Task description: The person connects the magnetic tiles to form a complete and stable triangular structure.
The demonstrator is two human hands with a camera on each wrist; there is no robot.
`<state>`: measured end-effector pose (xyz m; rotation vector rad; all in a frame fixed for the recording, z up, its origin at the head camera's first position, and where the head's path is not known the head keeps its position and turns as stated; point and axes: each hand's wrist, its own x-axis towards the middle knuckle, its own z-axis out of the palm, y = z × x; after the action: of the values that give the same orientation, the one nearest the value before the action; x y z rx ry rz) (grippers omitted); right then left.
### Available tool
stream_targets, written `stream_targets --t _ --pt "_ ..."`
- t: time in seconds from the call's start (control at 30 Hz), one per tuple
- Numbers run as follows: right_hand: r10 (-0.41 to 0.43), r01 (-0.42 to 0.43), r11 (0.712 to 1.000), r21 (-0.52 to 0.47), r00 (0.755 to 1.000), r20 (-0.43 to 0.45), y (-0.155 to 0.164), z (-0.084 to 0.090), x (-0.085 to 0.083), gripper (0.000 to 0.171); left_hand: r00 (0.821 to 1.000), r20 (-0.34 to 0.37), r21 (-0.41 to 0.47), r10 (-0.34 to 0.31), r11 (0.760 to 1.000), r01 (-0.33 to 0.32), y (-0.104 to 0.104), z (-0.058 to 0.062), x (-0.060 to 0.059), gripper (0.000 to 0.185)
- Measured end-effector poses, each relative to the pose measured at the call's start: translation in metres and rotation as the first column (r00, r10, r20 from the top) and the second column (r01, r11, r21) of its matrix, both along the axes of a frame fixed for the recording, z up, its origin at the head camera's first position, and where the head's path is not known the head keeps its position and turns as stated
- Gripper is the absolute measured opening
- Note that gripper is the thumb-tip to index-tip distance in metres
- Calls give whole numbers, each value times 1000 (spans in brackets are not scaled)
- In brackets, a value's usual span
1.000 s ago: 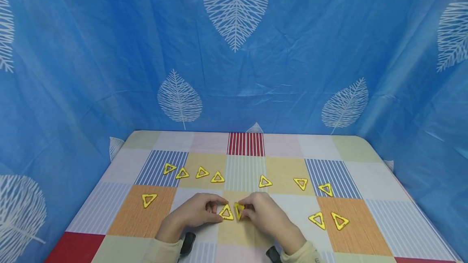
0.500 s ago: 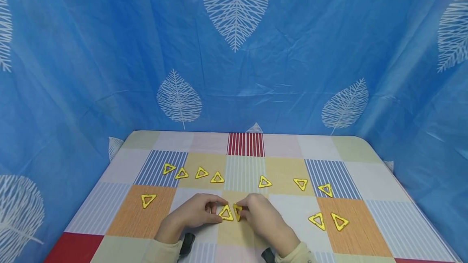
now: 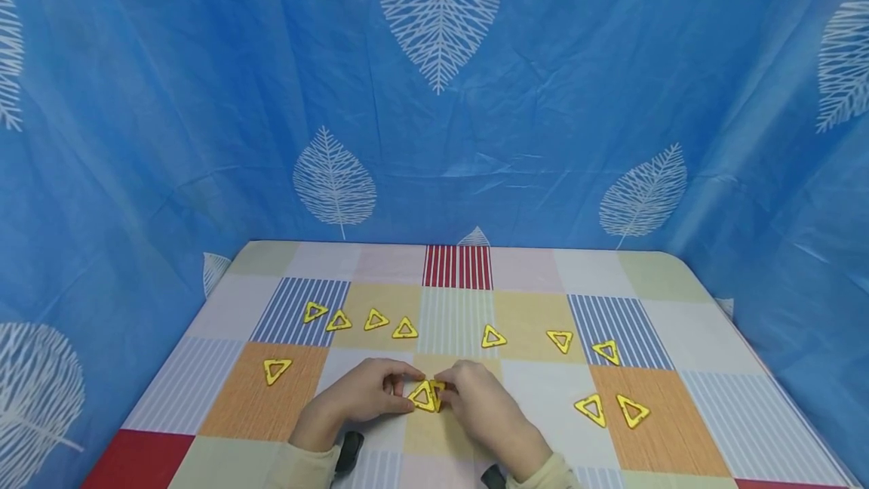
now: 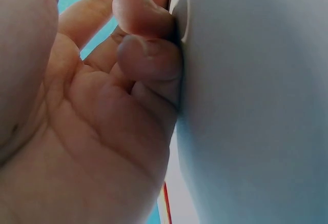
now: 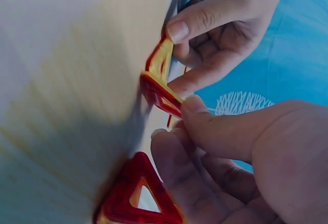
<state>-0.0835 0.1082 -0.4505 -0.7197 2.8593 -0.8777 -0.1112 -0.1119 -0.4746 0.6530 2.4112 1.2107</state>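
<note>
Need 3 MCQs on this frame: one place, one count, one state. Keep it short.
1. Where do the two hands meet?
A. on the red striped square at the far edge
B. over the yellow square at the near middle of the checked tablecloth
C. on the orange square at the right

2. How many flat yellow plastic triangle frames lie in the row on the far left, clear of the hands?
A. two
B. four
C. seven

3. What is the left hand doing?
A. pinching a triangle piece
B. lying flat and open
C. hanging off the table

Answers:
1 B: the left hand and right hand come together on the tablecloth at the near middle.
2 B: the row of four triangles shows in the head view.
3 A: its thumb and finger close on the held triangle, also seen from the right wrist.
</note>
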Motion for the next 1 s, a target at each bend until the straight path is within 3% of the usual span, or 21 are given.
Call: stream_targets --t 0.4,0.67,1.0 --pt "-8 17 989 -145 998 62 -2 -16 4 23 1000 0 -3 14 1000 -14 2 2 0 36" --pt "28 11 966 -260 989 147 1 -24 1 37 1000 14 10 21 1000 -21 2 1 1 36" --pt "17 3 976 -219 996 89 -2 -25 0 36 1000 9 8 21 1000 -21 2 0 1 36"
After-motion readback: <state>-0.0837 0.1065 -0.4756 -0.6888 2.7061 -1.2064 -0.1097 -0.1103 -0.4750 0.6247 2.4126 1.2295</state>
